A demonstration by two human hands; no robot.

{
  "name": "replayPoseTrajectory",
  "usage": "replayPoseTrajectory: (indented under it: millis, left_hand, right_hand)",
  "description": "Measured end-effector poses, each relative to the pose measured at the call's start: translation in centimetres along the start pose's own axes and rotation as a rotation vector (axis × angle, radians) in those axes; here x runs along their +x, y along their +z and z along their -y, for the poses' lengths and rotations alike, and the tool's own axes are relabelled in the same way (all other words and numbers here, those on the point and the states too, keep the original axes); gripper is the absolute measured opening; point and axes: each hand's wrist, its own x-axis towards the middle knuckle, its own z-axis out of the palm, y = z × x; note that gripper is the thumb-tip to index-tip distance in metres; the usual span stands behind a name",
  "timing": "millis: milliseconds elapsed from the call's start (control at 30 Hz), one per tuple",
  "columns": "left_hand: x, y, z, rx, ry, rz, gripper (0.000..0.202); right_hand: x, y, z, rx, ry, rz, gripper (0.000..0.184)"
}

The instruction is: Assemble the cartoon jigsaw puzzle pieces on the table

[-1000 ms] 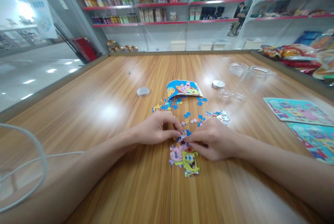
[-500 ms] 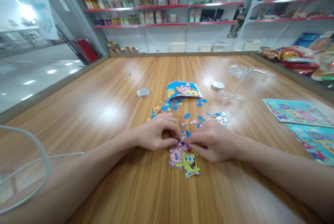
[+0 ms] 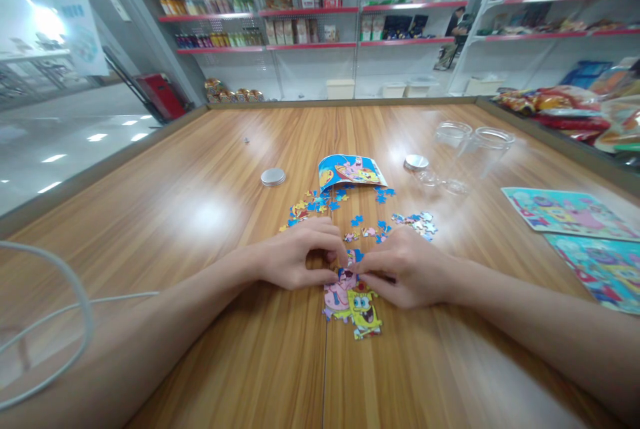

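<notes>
A partly joined jigsaw puzzle [image 3: 364,312] lies flat on the wooden table, showing a yellow sponge character beside a pink one. At its upper left edge is my left hand [image 3: 300,255], thumb and index finger closed in a pinch on the puzzle. From the right, my right hand [image 3: 407,269] presses its closed fingertips on the same upper part. My fingers cover some of the pieces there. Just beyond my hands lie loose blue and pink puzzle pieces [image 3: 357,221], with more yellow and blue pieces [image 3: 303,209] to the left and a paler cluster [image 3: 423,223] to the right.
A curved picture card [image 3: 353,171] stands behind the pieces. Silver lids [image 3: 273,177] [image 3: 416,162] flank it, with clear jars [image 3: 493,145] at the right. Two printed picture sheets [image 3: 570,212] lie far right. A white cable [image 3: 83,302] loops by my left forearm. Stocked shelves [image 3: 310,12] stand behind.
Both hands stay at the top of the puzzle with hardly any movement. The whole view has shifted very slightly.
</notes>
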Motion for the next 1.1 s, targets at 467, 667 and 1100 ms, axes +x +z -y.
replayPoseTrajectory:
  millis: [467,667,1100]
  left_hand:
    - [-0.35,-0.08,0.3,-0.005,0.037,0.012,0.014]
    - [-0.41,-0.24,0.39,-0.021,0.038,0.019,0.013]
    - [-0.26,-0.1,0.65,-0.094,0.036,0.024,0.011]
  right_hand:
    - [-0.06,0.06,-0.11,0.001,0.009,0.019,0.016]
    - [-0.05,0.1,-0.08,0.011,0.019,0.035,0.017]
    - [-0.12,0.19,-0.14,0.009,0.024,0.045,0.016]
